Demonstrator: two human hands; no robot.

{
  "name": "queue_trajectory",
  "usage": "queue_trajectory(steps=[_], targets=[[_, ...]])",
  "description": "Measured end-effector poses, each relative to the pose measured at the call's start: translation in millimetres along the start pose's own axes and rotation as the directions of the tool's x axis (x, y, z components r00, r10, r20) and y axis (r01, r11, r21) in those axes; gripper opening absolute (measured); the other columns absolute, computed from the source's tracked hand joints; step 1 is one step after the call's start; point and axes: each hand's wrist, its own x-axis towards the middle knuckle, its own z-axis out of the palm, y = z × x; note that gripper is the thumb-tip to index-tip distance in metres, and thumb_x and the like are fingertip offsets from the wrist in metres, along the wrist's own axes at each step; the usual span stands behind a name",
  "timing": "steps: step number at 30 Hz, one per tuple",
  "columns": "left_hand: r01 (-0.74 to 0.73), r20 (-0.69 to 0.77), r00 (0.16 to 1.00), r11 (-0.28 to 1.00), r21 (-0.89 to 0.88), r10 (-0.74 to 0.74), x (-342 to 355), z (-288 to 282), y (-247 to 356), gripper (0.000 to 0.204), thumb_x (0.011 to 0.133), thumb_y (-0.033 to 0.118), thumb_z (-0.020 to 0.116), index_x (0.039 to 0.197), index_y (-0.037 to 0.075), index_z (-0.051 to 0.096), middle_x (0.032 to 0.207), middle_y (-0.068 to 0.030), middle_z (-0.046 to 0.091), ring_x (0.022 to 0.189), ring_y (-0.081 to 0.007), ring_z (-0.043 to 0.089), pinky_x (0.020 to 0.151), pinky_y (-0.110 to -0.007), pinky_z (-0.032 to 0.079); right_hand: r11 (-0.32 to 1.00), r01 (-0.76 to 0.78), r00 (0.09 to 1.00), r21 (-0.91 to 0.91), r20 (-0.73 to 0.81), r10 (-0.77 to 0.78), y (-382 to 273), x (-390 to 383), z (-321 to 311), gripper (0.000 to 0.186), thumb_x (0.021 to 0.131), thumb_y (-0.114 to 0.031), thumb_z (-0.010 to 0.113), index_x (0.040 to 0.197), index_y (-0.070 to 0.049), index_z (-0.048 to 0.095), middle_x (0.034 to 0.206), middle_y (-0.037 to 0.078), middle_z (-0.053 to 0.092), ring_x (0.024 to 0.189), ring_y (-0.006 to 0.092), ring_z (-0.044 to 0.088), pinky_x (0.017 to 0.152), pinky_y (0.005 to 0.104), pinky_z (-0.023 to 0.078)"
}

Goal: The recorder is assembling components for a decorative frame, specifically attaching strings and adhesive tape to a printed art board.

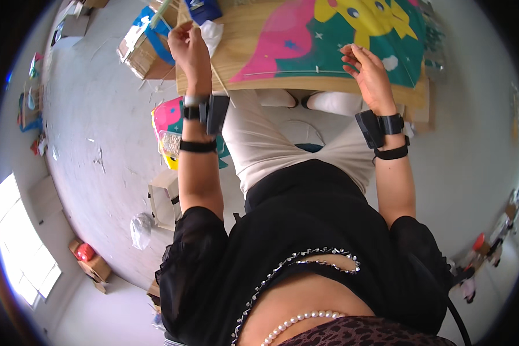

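Note:
My left hand [190, 51] is raised at the table's left end, beside a crumpled white piece [211, 38]. Its fingers are curled together, and whatever they may hold is too small to make out. Over the right part of a colourful printed sheet [297, 43] hovers my right hand [368, 68], fingers loosely bent and apart, with nothing visible in them. The sheet is pink and green with a yellow cartoon figure. A thin pale rod [277, 72] runs along its near edge, with a small white piece on it. A thin stick [219, 81] slants past the table edge near my left wrist.
The wooden table [236, 34] spans the top, with a dark blue packet [203, 10] on it. Left of it stands a cardboard box [150, 55] with blue material. Another printed sheet [167, 115], a clear tub [170, 142] and a plastic bag [140, 230] lie lower on the left.

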Motion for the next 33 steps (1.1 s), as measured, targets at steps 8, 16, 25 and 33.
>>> queue_trajectory(steps=[8,16,25,33], targets=[[-0.092,0.422,0.906,0.981,0.172,0.011,-134,32,25,0.022,0.089,-0.002,0.059,0.108,0.002,0.069,0.101,-0.0104,0.062,0.084,-0.0187,0.062,0.075,-0.030,0.052,0.966,-0.040,0.999,-0.257,-0.032,0.032,30,-7,-36,0.028,0.107,-0.032,0.057,0.116,-0.009,0.071,0.101,-0.003,0.063,0.083,0.0038,0.054,0.074,0.0211,0.045],[-0.334,0.675,0.731,0.915,0.226,0.100,-192,62,25,0.026,0.083,-0.008,0.055,0.100,0.004,0.070,0.101,-0.0140,0.066,0.100,-0.0346,0.060,0.090,-0.042,0.049,0.959,-0.184,0.982,-0.215,-0.001,0.188,52,6,-19,0.029,0.109,-0.030,0.053,0.111,-0.007,0.070,0.077,-0.010,0.044,0.062,0.0005,0.037,0.054,0.0184,0.030],[-0.489,0.801,0.569,0.860,0.147,0.187,-213,71,22,0.026,0.077,-0.009,0.061,0.098,0.005,0.067,0.118,-0.0087,0.066,0.113,-0.0312,0.058,0.095,-0.043,0.046,0.957,-0.215,0.973,-0.193,0.042,0.227,60,14,-14,0.031,0.109,-0.030,0.052,0.110,-0.004,0.068,0.066,-0.011,0.036,0.053,0.0006,0.028,0.048,0.0210,0.022],[-0.526,0.805,0.560,0.834,0.164,0.195,-219,73,20,0.027,0.076,-0.006,0.064,0.100,0.005,0.067,0.125,-0.0093,0.064,0.121,-0.0312,0.056,0.099,-0.044,0.044,0.946,-0.254,0.958,-0.201,0.081,0.275,63,16,-13,0.032,0.109,-0.030,0.051,0.109,-0.003,0.068,0.064,-0.011,0.036,0.052,0.0001,0.029,0.048,0.0212,0.021]])
